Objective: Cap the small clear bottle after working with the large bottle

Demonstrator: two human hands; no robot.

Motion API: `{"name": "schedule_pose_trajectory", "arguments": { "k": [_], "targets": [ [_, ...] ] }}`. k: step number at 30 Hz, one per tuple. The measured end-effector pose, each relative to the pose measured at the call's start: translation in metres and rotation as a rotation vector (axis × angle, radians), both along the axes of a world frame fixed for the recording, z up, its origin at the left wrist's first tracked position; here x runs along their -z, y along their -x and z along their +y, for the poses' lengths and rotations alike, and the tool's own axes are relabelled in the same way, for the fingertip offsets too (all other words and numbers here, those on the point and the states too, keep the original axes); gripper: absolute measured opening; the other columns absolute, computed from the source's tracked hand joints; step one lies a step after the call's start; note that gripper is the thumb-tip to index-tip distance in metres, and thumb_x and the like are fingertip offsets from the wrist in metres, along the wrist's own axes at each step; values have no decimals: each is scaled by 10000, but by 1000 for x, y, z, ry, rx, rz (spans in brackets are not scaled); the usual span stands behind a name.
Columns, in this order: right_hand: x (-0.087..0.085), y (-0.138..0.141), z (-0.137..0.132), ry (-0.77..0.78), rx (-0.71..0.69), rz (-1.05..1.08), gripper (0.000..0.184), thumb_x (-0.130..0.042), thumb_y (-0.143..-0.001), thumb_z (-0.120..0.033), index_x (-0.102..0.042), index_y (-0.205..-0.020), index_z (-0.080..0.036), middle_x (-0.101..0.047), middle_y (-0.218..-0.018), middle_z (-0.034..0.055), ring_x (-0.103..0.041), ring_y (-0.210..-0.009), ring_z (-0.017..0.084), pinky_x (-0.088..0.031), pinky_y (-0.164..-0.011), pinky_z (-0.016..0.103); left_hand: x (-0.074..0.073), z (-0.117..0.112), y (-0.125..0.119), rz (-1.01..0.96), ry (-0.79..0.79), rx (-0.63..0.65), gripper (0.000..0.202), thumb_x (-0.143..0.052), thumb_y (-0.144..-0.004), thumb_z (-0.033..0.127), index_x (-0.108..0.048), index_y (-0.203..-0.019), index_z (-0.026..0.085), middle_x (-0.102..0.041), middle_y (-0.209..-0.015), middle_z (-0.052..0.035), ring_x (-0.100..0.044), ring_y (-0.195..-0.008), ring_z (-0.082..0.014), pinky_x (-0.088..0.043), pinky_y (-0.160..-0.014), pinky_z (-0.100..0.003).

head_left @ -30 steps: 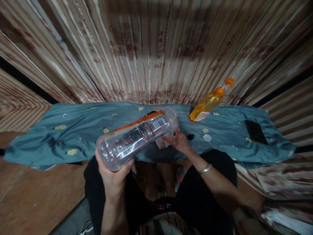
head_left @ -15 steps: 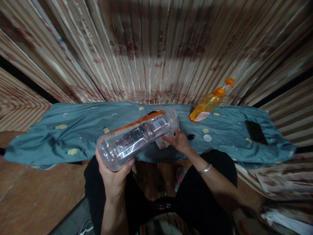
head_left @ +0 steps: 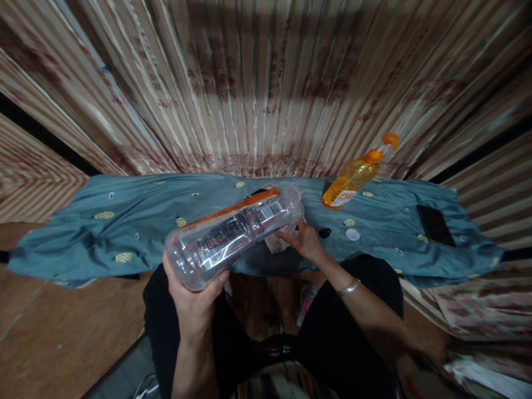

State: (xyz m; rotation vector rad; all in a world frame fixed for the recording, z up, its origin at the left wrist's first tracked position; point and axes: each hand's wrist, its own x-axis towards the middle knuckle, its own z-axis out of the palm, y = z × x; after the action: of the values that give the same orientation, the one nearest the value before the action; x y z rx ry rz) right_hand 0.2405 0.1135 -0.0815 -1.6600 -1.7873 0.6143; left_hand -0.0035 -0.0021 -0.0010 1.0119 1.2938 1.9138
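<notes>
A big clear plastic bottle (head_left: pixel 233 235) with an orange-edged label and a barcode lies tilted across the middle of the view, its neck end up to the right. My left hand (head_left: pixel 191 299) is wrapped round its base end. Close under the neck end is my right hand (head_left: pixel 305 241), its fingers closed on a clear plastic container that the bottle mostly hides. Part of a pale, pinkish thing (head_left: pixel 275 244) shows below the bottle, beside my right fingertips; its kind is unclear. To the right of that hand lie a small black cap (head_left: pixel 325 233) and a white round lid (head_left: pixel 352 234).
On the blue-green cloth (head_left: pixel 153 221) stands an orange pump bottle (head_left: pixel 347 183) with yellow-orange liquid. A dark phone (head_left: pixel 435 225) lies at the right. Behind the narrow covered table hangs a striped curtain (head_left: pixel 249 127). My knees are under its front edge.
</notes>
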Motion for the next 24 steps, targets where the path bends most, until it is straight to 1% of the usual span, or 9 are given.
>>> {"name": "schedule_pose_trajectory", "arguments": {
  "k": [5,11,13,16,19,24],
  "targets": [
    [-2,2,0,-24,27,-26,583,-773,-738,-462,-578,-1192,-152,-762,-1002,134,-741,-912,313,-581,-782,411,-1,0,0,18,10,1,1054,-927,-527,280,-433,-1454,210,-601,-1306,-130,-617,-1173,-304,-497,-1006,-419],
    [-5,2,-1,11,16,-8,567,-787,-742,-440,-574,-1182,-152,-762,-1008,131,-741,-915,309,-579,-784,406,0,-1,-1,-3,4,1,1049,-925,-529,273,-435,-1457,233,-603,-1319,-123,-613,-1189,-308,-491,-1021,-434],
    [-6,2,-2,17,16,-8,550,-785,-749,-422,-571,-1186,-165,-764,-1011,122,-741,-916,305,-578,-780,403,1,-1,0,-4,5,4,1041,-921,-535,255,-436,-1456,240,-598,-1325,-117,-606,-1202,-307,-487,-1028,-432],
    [-6,3,-2,30,26,-22,552,-791,-750,-398,-567,-1193,-156,-762,-1018,132,-740,-929,309,-575,-787,398,0,-1,0,-4,3,7,1040,-920,-535,251,-436,-1454,234,-598,-1321,-118,-601,-1210,-307,-492,-1021,-422],
    [-7,3,-2,24,30,-31,562,-796,-747,-394,-568,-1191,-136,-759,-1019,148,-739,-943,316,-572,-791,389,-1,-1,-1,0,6,0,1041,-928,-525,269,-442,-1445,226,-603,-1310,-119,-605,-1201,-308,-494,-1017,-424],
    [-7,3,-3,0,17,-14,568,-801,-738,-425,-581,-1181,-147,-758,-1024,136,-739,-937,320,-573,-785,398,-1,0,-1,-15,-13,22,1036,-930,-532,278,-443,-1445,230,-606,-1302,-122,-634,-1153,-303,-498,-1009,-430]
  ]
}}
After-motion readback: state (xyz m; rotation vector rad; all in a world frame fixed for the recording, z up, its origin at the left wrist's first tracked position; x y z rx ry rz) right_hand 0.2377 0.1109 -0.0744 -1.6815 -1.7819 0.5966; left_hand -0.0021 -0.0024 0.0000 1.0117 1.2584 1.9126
